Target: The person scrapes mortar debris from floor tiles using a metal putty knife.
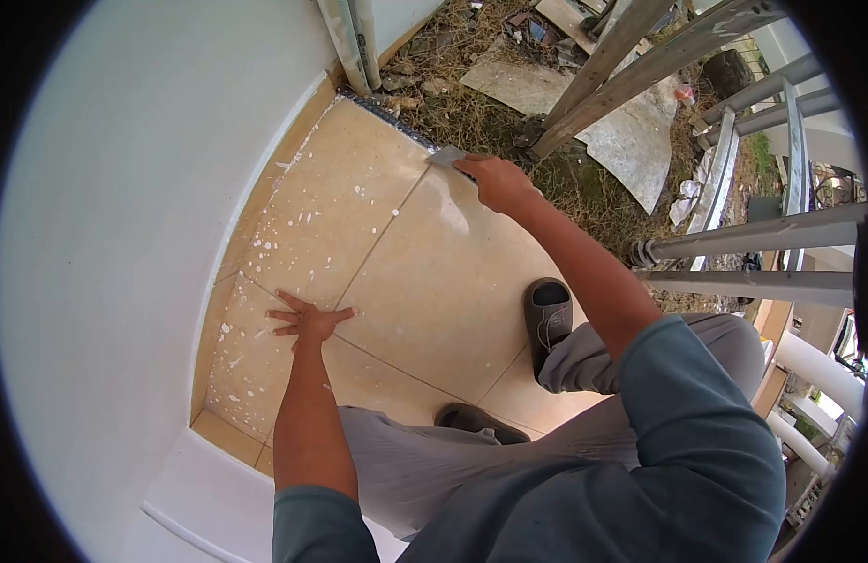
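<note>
- The flat grey scraper (445,157) is at the outer edge of the floor tiles (434,281), by the head of a joint between two of them.
- Its blade points toward about 10 o'clock out of your grip; the visible long axis runs from there back toward 4 o'clock, into your hand. How much of it your fingers cover, you cannot tell.
- Your right hand (502,184) is closed around the scraper's near end, the arm reaching in from 4 o'clock.
- Just beside the blade, toward 10 o'clock, a dark strip (387,119) follows the tile edge.
- Close by at 6 o'clock from the blade, a pale smear (452,211) shows on the tile.
- At 7 o'clock, your left hand (314,322) is open and holds nothing, fingers spread over a tile joint; whether the palm presses down, you cannot tell.
- White specks (265,246) dot the tiles between that hand and the skirting (232,230), with the white wall (143,188) at 9 o'clock.
- At 5 o'clock is one of your dark shoes (549,328); the other is nearer 6.
- Beyond the edge lies dry grass (443,66), with slanting wooden posts (593,94) at 2 o'clock and grey bars (771,233) near 3.
</note>
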Available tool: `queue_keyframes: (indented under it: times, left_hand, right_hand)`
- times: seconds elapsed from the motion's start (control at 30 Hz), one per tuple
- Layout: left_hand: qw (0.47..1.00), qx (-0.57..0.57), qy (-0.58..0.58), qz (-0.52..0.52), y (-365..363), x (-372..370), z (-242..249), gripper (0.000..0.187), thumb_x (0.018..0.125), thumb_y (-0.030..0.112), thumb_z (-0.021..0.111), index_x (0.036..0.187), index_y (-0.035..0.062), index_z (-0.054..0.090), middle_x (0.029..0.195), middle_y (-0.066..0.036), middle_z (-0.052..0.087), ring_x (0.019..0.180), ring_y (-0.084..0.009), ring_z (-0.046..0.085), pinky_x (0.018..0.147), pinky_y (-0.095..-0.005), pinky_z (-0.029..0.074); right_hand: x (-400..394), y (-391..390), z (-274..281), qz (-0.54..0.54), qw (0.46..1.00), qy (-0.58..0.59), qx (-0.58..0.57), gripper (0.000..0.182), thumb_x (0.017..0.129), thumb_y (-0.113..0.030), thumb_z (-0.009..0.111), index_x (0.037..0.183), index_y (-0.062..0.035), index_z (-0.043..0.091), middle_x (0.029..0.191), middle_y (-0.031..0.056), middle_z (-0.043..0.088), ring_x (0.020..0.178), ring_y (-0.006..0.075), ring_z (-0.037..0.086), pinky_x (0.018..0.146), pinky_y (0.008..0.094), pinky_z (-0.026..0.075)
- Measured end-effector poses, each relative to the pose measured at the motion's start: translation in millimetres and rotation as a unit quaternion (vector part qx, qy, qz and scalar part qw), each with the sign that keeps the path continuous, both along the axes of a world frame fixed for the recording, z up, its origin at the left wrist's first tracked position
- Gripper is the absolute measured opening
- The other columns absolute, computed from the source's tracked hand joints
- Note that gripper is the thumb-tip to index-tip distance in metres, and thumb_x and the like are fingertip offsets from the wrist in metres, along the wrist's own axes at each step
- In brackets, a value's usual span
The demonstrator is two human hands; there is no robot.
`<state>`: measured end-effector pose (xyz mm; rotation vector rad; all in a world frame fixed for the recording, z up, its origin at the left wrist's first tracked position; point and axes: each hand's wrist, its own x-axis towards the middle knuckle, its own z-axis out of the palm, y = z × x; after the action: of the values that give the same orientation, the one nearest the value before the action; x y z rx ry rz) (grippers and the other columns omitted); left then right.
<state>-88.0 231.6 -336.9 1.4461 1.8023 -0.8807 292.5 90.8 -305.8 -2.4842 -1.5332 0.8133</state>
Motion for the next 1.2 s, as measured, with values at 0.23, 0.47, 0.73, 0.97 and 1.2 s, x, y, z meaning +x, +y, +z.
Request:
queue_keyframes:
  times: [0.23, 0.47, 0.73, 0.97, 1.2]
  left_hand:
    - [1.000, 0.012, -0.005, 0.002, 3, -3, -6, 0.178, 0.045, 0.061, 0.096, 0.147, 0.0097, -0.040, 0.152, -0.039, -0.034, 0.142, -0.0600, -0.027, 0.117, -0.0669, -0.005]
    - [0.999, 0.036, -0.020, 0.025, -2, -9, -14, 0.176, 0.044, 0.052, 0.100, 0.148, 0.0223, -0.039, 0.154, -0.026, -0.041, 0.143, -0.0567, -0.028, 0.109, -0.0790, 0.013]
    - [0.999, 0.032, 0.006, 0.030, 1, -5, -16, 0.177, 0.044, 0.051, 0.100, 0.148, 0.0247, -0.039, 0.154, -0.024, -0.042, 0.145, -0.0538, -0.027, 0.106, -0.0815, 0.014]
    - [1.000, 0.010, -0.003, 0.013, 1, -1, -4, 0.177, 0.045, 0.056, 0.098, 0.148, 0.0143, -0.040, 0.153, -0.035, -0.036, 0.141, -0.0607, -0.028, 0.117, -0.0671, -0.004]
    - [1.000, 0.023, -0.004, 0.020, 0, -5, -9, 0.176, 0.045, 0.052, 0.100, 0.149, 0.0200, -0.039, 0.153, -0.028, -0.041, 0.143, -0.0571, -0.027, 0.110, -0.0764, 0.009]
  right_hand:
    - [7, 9, 1, 0.014, 1.000, 0.009, 0.009, 0.054, 0.085, 0.004, 0.051, 0.135, -0.0140, 0.062, 0.122, 0.0143, 0.068, 0.108, 0.0359, 0.066, 0.093, 0.0468, 0.054]
    - [20, 25, 15, 0.003, 0.996, 0.035, -0.077, 0.065, 0.078, 0.008, 0.052, 0.138, -0.0160, 0.061, 0.117, 0.0212, 0.068, 0.108, 0.0394, 0.065, 0.095, 0.0472, 0.053]
    - [71, 23, -21, 0.047, 0.987, 0.154, -0.027, 0.068, 0.069, 0.013, 0.046, 0.131, -0.0069, 0.065, 0.127, 0.0244, 0.065, 0.121, 0.0387, 0.060, 0.106, 0.0440, 0.047]
    - [71, 19, -5, 0.105, 0.987, 0.123, -0.012, 0.071, 0.067, 0.015, 0.043, 0.130, -0.0064, 0.065, 0.124, 0.0249, 0.066, 0.116, 0.0407, 0.063, 0.103, 0.0441, 0.048]
    - [32, 29, 15, 0.018, 0.995, 0.047, -0.089, 0.069, 0.074, 0.010, 0.051, 0.135, -0.0191, 0.064, 0.116, 0.0228, 0.068, 0.105, 0.0405, 0.066, 0.093, 0.0469, 0.055]
